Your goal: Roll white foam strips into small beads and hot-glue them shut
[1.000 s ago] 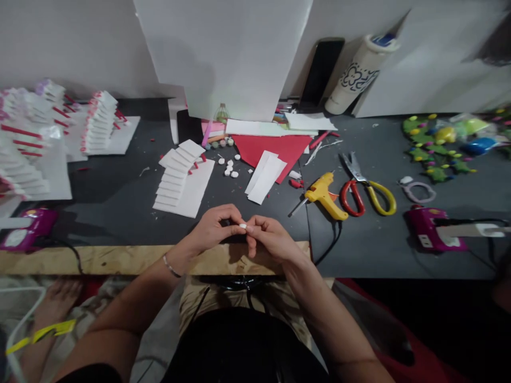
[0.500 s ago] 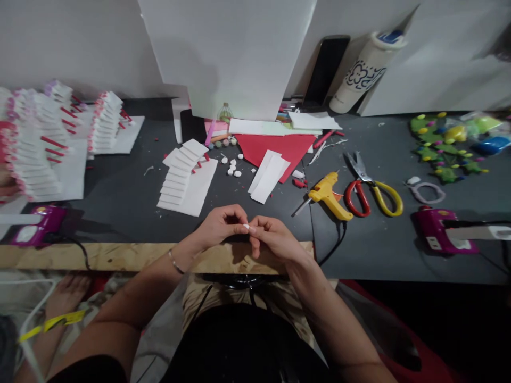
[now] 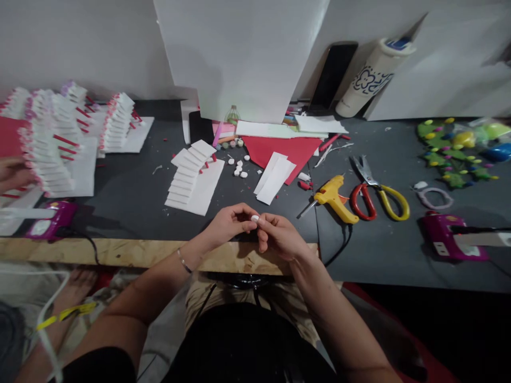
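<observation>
Between the fingertips of the left hand [image 3: 230, 222] and the right hand [image 3: 281, 234], a small white ball [image 3: 254, 218] is held — both hands are pinched narrow on it, just over the near edge of the table [image 3: 131, 213]. More white bits [image 3: 239, 171] are spread in a loose bunch past the hands. Beside them, to the left, white steps [image 3: 186, 178] are propped on red sticks over a white card. To the right, white strips [image 3: 275, 178] are laid partly on a red sheet [image 3: 279, 149].

Farther right, a yellow glue gun [image 3: 333, 199] is set down near the scissors [image 3: 377, 191], whose blades are spread open. At the back, a phone [image 3: 335, 74] is leaned on the wall, with a white bottle [image 3: 369, 80] beside it. At the far left, another person's hand [image 3: 14, 173] is seen — it is held near more steps [image 3: 48, 154] with pink edges.
</observation>
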Demonstrator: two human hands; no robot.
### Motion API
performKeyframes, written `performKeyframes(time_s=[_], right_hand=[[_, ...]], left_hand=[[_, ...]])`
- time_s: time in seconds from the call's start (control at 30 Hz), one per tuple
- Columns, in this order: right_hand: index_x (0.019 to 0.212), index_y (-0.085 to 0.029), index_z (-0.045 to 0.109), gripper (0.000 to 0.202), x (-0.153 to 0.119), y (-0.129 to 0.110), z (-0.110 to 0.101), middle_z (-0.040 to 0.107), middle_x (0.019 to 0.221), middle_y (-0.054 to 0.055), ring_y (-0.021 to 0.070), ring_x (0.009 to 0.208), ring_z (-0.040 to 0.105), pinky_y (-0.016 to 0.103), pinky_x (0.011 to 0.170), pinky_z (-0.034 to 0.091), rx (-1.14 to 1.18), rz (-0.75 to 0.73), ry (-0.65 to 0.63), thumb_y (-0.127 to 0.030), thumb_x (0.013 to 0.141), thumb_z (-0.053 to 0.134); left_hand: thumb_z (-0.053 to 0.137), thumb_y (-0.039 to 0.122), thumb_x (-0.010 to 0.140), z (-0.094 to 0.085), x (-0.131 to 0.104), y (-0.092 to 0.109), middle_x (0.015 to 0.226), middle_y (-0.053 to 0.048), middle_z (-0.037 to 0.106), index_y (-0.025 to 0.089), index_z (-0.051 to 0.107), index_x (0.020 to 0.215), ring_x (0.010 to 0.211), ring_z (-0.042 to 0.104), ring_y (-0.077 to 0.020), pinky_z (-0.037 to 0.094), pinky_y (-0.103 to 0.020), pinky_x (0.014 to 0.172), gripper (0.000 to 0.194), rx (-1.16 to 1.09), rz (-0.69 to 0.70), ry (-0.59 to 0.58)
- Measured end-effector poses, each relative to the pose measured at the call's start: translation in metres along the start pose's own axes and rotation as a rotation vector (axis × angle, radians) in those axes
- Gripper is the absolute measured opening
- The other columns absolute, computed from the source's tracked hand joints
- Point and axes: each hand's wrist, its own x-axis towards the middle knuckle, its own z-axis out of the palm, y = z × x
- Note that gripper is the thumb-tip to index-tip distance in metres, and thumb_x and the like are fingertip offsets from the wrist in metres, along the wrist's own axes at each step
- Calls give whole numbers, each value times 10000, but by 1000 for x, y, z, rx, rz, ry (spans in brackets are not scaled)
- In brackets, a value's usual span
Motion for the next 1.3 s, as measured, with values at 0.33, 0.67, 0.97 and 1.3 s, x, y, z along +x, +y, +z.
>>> performKeyframes(time_s=[0.33, 0.67, 0.97, 1.3], right_hand=[[724, -184, 569, 449, 0, 0, 4, 619, 493, -63, 96, 409, 617, 180, 429, 462, -103, -13, 81, -562, 664, 803], [726, -184, 560, 457, -2, 2, 1, 645, 518, -56, 110, 431, 649, 184, 436, 498, -115, -8, 45, -559, 656, 811], [737, -178, 587, 422, -3, 1, 0, 649, 522, -56, 106, 430, 645, 186, 452, 513, -42, -12, 39, -504, 654, 843], [684, -185, 553, 440, -4, -6, -1, 623, 507, -62, 88, 392, 613, 164, 409, 492, 48, -23, 17, -518, 662, 840]], left_hand=[[684, 304, 867, -12, -1, -2, 836, -38, 688, 186, 711, 836, 771, 615, -137, 487, -274, 744, 125, 544, 389, 79], [429, 269, 1009, -15, -11, 9, 930, -73, 673, 178, 681, 999, 872, 600, -170, 473, -282, 763, 268, 1009, 544, -144], [466, 266, 991, -12, -5, 27, 940, -65, 657, 183, 686, 1031, 868, 591, -166, 464, -275, 761, 238, 953, 421, -236], [740, 391, 824, -5, 15, 8, 834, -38, 666, 180, 723, 846, 768, 610, -136, 474, -265, 710, 212, 383, 330, -45]])
